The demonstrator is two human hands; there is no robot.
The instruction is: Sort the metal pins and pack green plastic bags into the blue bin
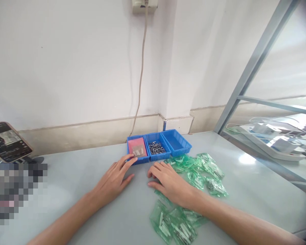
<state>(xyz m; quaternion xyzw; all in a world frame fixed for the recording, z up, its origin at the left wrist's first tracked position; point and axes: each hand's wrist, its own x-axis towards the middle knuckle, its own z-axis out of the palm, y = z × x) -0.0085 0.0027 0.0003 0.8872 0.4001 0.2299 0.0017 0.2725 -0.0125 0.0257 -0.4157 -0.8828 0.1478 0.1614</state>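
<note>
My left hand [114, 179] lies flat on the grey table [73, 190], fingers spread, with its fingertips touching the front edge of the left blue tray [132, 160]. That tray holds pink bags. My right hand [168, 183] rests palm down beside it, fingers loosely extended, on the edge of a spread of green plastic bags [193, 173] with small metal parts inside. Neither hand holds anything. The middle blue tray [165, 154] contains small metal pins, and the right blue tray [177, 141] looks empty.
A phone [8, 141] leans on a stand at the far left. A cable [140, 75] runs down the white wall behind the trays. A glass partition with a metal frame [247, 75] bounds the table on the right.
</note>
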